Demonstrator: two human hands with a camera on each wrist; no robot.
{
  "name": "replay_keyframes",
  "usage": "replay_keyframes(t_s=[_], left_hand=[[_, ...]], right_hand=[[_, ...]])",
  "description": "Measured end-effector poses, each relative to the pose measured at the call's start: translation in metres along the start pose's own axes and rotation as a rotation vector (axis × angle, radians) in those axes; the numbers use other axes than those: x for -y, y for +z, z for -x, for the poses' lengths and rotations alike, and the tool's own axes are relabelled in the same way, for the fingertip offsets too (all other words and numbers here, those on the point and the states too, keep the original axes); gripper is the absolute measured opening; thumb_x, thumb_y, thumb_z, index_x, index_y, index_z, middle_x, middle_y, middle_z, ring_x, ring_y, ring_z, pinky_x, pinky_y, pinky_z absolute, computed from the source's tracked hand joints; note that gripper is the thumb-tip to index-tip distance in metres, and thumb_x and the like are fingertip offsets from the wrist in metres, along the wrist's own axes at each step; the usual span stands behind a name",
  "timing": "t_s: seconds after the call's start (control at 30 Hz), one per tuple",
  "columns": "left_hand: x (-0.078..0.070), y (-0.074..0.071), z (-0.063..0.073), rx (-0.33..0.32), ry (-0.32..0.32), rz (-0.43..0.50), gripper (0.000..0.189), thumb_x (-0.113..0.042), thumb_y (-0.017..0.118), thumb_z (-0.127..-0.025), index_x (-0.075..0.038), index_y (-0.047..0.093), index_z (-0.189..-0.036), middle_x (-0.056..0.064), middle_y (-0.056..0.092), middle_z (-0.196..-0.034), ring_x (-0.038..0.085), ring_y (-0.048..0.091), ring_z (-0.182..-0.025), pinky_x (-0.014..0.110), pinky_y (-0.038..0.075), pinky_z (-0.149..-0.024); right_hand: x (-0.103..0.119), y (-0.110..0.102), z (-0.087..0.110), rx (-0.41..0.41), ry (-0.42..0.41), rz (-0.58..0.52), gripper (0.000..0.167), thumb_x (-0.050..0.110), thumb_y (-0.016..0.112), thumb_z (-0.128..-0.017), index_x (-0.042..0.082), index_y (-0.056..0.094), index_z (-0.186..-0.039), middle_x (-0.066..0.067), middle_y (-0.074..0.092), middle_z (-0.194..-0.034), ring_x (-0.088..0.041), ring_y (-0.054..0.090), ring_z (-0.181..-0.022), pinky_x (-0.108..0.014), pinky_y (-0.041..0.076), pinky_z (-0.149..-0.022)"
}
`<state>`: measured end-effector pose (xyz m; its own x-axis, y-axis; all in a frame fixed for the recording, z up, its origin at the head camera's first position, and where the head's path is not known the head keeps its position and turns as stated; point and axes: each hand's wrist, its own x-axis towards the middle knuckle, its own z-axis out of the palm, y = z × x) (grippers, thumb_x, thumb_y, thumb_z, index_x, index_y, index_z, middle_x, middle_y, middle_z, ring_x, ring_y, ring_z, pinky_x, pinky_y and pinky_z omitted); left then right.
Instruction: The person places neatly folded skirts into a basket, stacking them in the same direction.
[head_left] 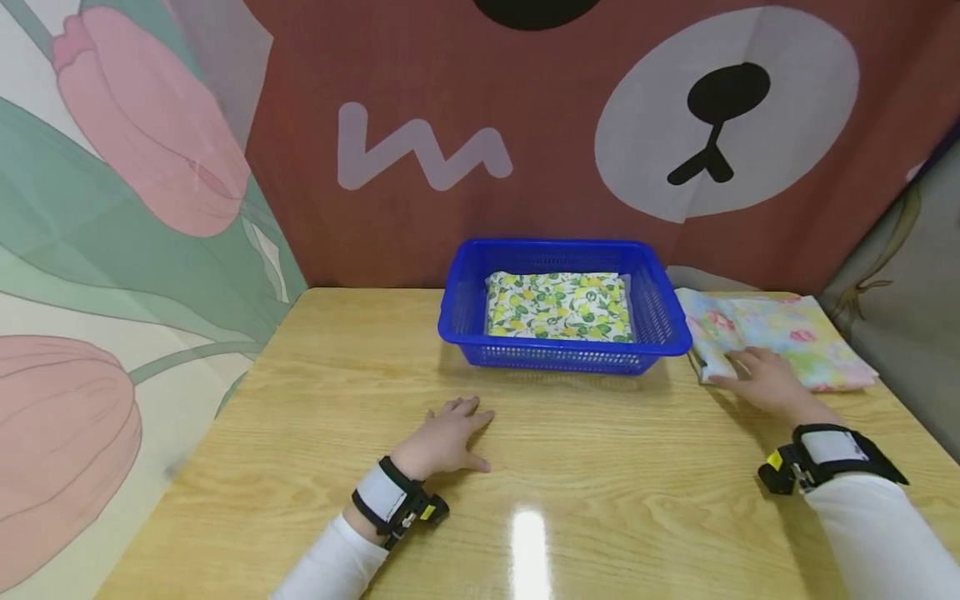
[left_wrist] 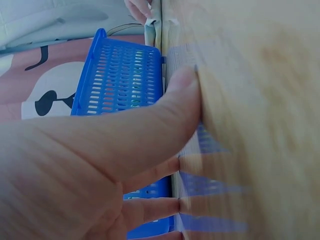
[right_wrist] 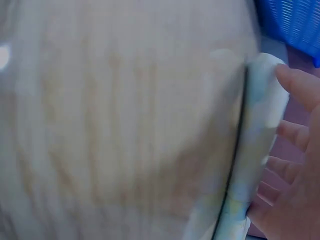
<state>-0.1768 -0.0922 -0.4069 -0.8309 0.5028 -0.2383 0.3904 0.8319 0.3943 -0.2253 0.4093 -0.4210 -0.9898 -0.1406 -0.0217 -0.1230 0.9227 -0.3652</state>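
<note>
Brown backdrop (head_left: 427,221) rises behind the desk (head_left: 615,467) as my left grip (head_left: 441,442) rests there, spread wide, perhaps for balance, while my right grip (head_left: 768,383), fingers loosely apart, touches the folded floral cloth (head_left: 798,333) right of the blue basket (head_left: 562,357), seemingly to steady it.

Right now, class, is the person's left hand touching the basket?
Apart. The head view shows it: a strip of bare table lies between the left hand and the basket.
</note>
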Motion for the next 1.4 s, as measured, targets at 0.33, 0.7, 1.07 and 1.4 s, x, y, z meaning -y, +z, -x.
replay_keyframes(t_s=[0.33, 0.7, 1.07, 1.4], left_hand=[[0.004, 0.007, -0.001, 0.007, 0.005, 0.016, 0.076, -0.03, 0.087, -0.09, -0.005, 0.055, -0.155, 0.025, 0.04, -0.167, 0.05, 0.033, -0.156, 0.081, 0.025, -0.119], [0.0, 0.004, 0.001, 0.0, 0.013, 0.014, 0.076, -0.031, 0.086, -0.091, -0.005, 0.055, -0.155, 0.026, 0.039, -0.168, 0.049, 0.033, -0.157, 0.08, 0.025, -0.12], [0.002, 0.007, 0.0, 0.001, 0.012, 0.012, 0.077, -0.032, 0.085, -0.092, -0.005, 0.054, -0.156, 0.025, 0.038, -0.168, 0.051, 0.032, -0.157, 0.081, 0.026, -0.119], [0.004, 0.004, -0.002, 0.0, 0.017, -0.015, 0.076, -0.033, 0.084, -0.093, -0.005, 0.053, -0.157, 0.025, 0.038, -0.169, 0.05, 0.032, -0.157, 0.08, 0.026, -0.119]], right_hand=[[-0.002, 0.008, -0.007, 0.017, -0.051, 0.164, 0.07, 0.024, 0.073, -0.096, -0.025, 0.045, -0.139, -0.053, 0.05, -0.134, -0.071, 0.047, -0.123, -0.079, 0.04, -0.104], [0.01, 0.002, -0.013, 0.082, -0.002, 0.266, 0.074, 0.036, 0.066, -0.104, -0.008, 0.033, -0.154, -0.052, 0.057, -0.114, -0.07, 0.061, -0.099, -0.076, 0.053, -0.085], [0.018, 0.009, -0.016, 0.11, -0.098, 0.261, 0.052, 0.02, 0.06, -0.106, 0.0, 0.047, -0.152, -0.048, 0.034, -0.155, -0.08, 0.036, -0.131, -0.083, 0.036, -0.105], [0.021, 0.011, -0.018, 0.087, -0.07, 0.248, 0.068, 0.017, 0.06, -0.106, -0.016, 0.027, -0.156, -0.048, 0.046, -0.145, -0.074, 0.05, -0.121, -0.076, 0.045, -0.102]])
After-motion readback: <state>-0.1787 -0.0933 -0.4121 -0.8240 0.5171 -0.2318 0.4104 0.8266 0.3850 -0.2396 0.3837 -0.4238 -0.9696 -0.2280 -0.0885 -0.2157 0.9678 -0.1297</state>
